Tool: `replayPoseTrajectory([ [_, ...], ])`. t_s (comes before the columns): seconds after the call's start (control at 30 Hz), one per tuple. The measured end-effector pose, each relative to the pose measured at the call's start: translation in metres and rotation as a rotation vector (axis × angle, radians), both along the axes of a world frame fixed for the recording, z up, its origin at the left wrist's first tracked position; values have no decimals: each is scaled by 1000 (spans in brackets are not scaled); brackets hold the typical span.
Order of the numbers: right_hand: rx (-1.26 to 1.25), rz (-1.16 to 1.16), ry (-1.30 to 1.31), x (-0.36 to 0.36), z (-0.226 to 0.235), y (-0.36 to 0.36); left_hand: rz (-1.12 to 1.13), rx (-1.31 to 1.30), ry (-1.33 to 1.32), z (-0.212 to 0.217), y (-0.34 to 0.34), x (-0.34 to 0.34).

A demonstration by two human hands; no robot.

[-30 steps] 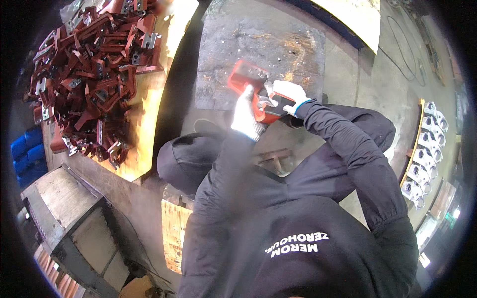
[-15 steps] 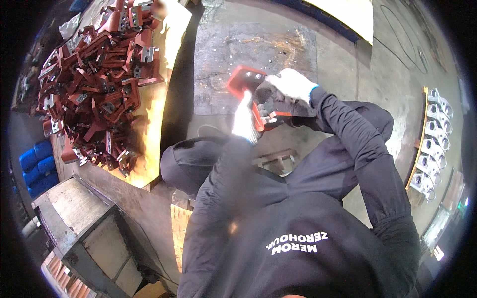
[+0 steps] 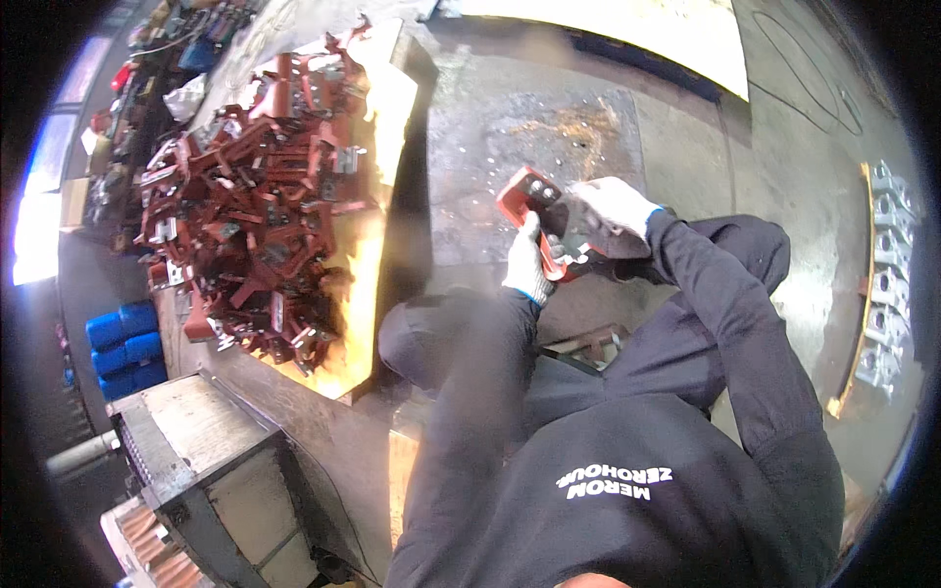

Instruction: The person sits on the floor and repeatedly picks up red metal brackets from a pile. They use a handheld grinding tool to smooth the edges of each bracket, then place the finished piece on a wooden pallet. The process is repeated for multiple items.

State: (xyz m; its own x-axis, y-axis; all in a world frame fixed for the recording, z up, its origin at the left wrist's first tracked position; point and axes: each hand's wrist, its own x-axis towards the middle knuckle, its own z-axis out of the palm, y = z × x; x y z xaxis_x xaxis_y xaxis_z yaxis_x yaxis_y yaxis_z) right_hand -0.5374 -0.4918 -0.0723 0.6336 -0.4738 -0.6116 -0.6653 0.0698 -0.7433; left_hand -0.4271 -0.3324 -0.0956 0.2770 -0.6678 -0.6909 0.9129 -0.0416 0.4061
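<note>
though upside-down, lettering (image 3: pixel 616 482) apart from bracket (image 3: pixel 518 199)

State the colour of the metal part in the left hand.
The metal part is brownish red, clearest in head view.

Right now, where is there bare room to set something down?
Bare floor shows between the right knee and the row of silver parts, reaching up alongside the grey plate to the pale board. It's crowded on the wooden platform, heaped with red brackets, and at the left hand, which grips a red piece.
</note>
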Motion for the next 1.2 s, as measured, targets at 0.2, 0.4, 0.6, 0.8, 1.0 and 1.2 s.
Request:
replayPoseTrajectory([
  [0.2,-151,-200,-99,-23,59,-21,141,-74,-113,51,-7,52],
  [0.4,-126,-254,-162,-3,55,5,27,109,-1466,120,96,188],
  [0.6,-91,-304,-189,-5,31,24,871,627,-1552,160,246,159],
  [0.8,-138,-52,-80,-10,13,25,496,1478,-1102,-17,445,-13],
  [1.0,-246,83,14,-1,-3,21,709,1585,-7,-111,502,-255],
  [1.2,-334,95,88,5,-18,-9,-938,1553,85,-11,602,-301],
])
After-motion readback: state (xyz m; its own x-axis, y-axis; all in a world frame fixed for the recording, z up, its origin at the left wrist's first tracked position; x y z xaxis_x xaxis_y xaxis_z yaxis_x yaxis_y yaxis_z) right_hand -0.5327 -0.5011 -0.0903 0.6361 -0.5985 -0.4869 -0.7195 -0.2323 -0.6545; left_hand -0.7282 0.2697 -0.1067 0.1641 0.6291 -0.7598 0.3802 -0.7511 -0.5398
